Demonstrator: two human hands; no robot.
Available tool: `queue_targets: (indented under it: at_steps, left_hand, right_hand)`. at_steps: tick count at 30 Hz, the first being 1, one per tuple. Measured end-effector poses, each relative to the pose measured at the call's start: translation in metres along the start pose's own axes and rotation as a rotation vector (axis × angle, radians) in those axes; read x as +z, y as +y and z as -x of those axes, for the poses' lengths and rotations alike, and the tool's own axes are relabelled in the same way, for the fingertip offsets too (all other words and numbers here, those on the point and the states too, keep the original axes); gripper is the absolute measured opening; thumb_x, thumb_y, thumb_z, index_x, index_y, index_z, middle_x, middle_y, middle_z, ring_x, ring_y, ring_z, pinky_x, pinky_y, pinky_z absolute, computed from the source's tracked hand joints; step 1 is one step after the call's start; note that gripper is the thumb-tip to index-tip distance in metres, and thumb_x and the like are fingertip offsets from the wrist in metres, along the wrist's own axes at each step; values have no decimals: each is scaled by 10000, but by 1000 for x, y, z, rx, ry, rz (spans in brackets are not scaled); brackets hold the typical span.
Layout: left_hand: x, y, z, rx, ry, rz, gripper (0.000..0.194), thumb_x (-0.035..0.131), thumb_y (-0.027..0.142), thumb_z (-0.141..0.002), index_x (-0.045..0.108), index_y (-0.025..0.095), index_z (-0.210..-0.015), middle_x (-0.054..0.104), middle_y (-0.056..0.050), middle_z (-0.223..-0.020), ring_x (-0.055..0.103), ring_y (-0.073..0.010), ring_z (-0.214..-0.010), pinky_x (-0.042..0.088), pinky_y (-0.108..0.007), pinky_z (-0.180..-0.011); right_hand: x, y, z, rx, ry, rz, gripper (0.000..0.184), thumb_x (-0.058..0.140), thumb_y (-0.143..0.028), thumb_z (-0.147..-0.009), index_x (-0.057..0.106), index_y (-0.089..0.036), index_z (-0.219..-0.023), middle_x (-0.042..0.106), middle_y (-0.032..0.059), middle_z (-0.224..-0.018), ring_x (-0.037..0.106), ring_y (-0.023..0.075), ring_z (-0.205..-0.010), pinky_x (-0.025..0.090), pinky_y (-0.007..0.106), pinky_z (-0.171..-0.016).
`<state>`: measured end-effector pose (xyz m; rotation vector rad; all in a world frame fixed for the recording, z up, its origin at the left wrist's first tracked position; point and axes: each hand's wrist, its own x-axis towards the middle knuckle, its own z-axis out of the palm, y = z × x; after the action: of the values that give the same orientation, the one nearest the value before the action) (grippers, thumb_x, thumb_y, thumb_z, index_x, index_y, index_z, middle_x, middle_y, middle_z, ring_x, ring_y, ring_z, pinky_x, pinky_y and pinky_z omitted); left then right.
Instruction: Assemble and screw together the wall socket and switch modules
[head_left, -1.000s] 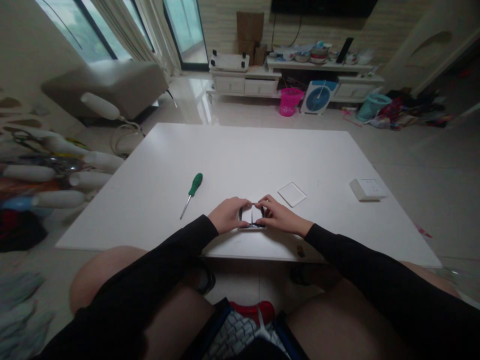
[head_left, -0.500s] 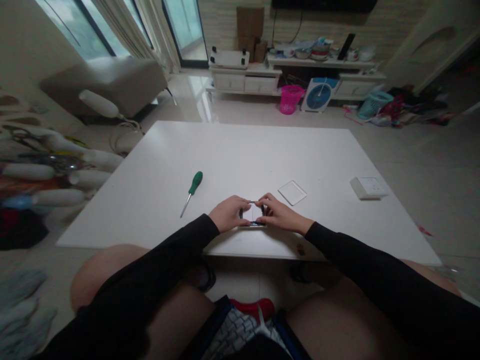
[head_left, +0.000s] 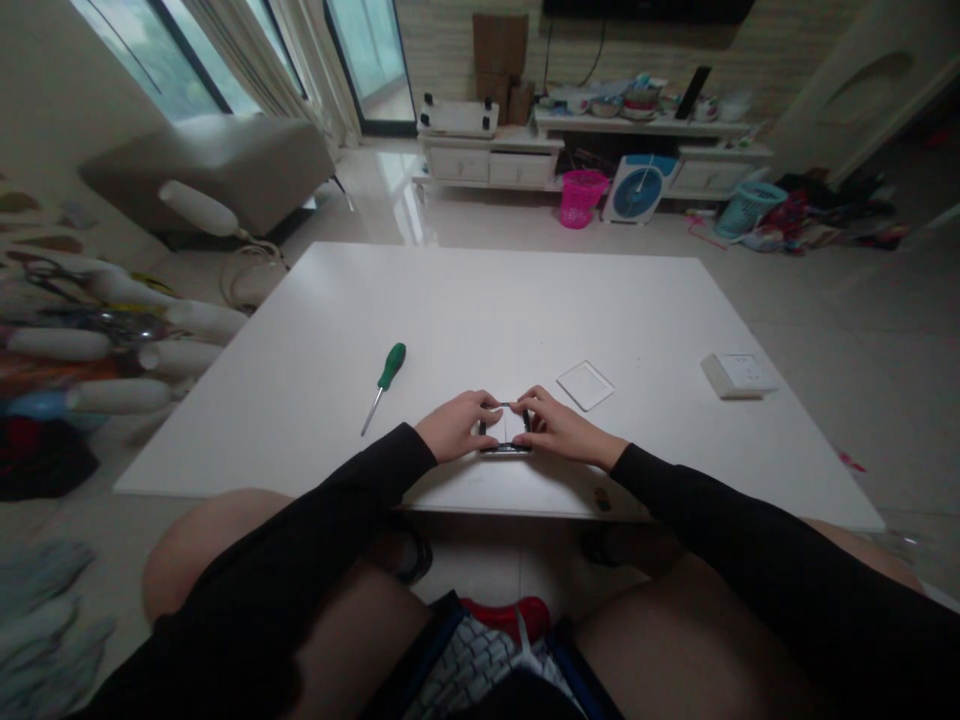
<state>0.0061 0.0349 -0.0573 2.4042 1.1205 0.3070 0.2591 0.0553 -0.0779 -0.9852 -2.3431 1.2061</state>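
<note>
Gripping a white two-panel wall switch (head_left: 506,425) near the six-o'clock edge of the white table (head_left: 480,310). Clamping its nine-o'clock side with left-hand fingers (head_left: 486,399) and thumb, its three-o'clock side with right-hand fingers (head_left: 523,402) and thumb. Lying beyond: toward ten, green-handled screwdriver (head_left: 390,372); toward two, square frame (head_left: 572,394); toward three, boxed wall socket (head_left: 739,376).

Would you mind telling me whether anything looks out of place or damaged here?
Nothing on the table looks spilled or broken. The frame lies loose and askew beyond the right hand; a small brown patch by the table's near edge stands out, its nature unclear.
</note>
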Motion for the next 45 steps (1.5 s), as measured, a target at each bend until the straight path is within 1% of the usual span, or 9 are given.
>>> queue_targets:
  at_steps: [7,14,19,25,29,32,37,42,45]
  left_hand:
    - [3,3,1,-47,-4,-35,323,804,290,-865,737,218,-1173,682,-113,-1269,645,-289,-1202,517,-420,-1047]
    - [3,8,-2,-80,-14,-51,254,819,284,-843,761,199,-1075,684,-112,-1221,674,-287,-1125,540,-405,-992]
    - [2,10,-3,-86,-11,-55,214,829,280,-828,768,191,-1014,691,-103,-1179,692,-272,-1069,556,-386,-937]
    - [-1,13,-2,-89,-18,-74,224,820,279,-834,761,190,-1031,699,-111,-1212,684,-294,-1128,553,-391,-945]
    - [-1,13,-1,-98,-25,-87,204,807,294,-846,755,205,-1023,703,-99,-1229,679,-298,-1144,551,-398,-944]
    - [-1,13,-2,-91,-23,-82,196,810,287,-841,751,211,-1012,702,-95,-1231,674,-296,-1157,548,-400,-956]
    - [-1,13,-1,-98,-1,-31,265,833,288,-821,739,207,-1055,698,-100,-1241,681,-291,-1143,544,-410,-984]
    - [1,12,2,-144,58,21,453,849,306,-804,682,187,-1209,701,-102,-1182,689,-279,-1080,553,-403,-962]
    - [1,10,3,-171,62,7,483,861,321,-785,678,183,-1211,700,-109,-1192,688,-288,-1090,549,-414,-980]
  right_hand:
    - [0,1,0,-5,10,10,364,763,-328,-897,599,-234,-1209,500,57,-1216,623,133,-783,593,354,-775]
    - [1,0,0,8,15,28,379,776,-311,-883,607,-219,-1209,508,66,-1220,628,138,-785,589,353,-766]
    - [1,1,0,9,22,25,389,771,-336,-886,612,-224,-1223,518,69,-1223,629,141,-793,587,347,-754]
    - [0,-3,0,23,18,13,375,771,-323,-880,599,-233,-1201,511,61,-1212,634,144,-803,591,349,-760]
    - [-1,-8,1,27,16,79,366,771,-306,-874,577,-236,-1176,515,51,-1193,643,156,-823,581,366,-798]
    - [0,-8,1,25,16,109,365,770,-300,-879,565,-244,-1175,515,45,-1183,641,152,-808,577,355,-784]
    - [0,-7,1,30,17,114,398,775,-318,-882,563,-245,-1211,515,50,-1202,647,152,-812,580,346,-778]
    - [-1,-10,1,17,14,161,422,776,-313,-888,564,-235,-1244,525,61,-1218,651,162,-822,572,362,-802]
    - [-3,-11,2,8,13,179,423,780,-309,-884,575,-245,-1249,543,64,-1233,653,159,-805,570,359,-793]
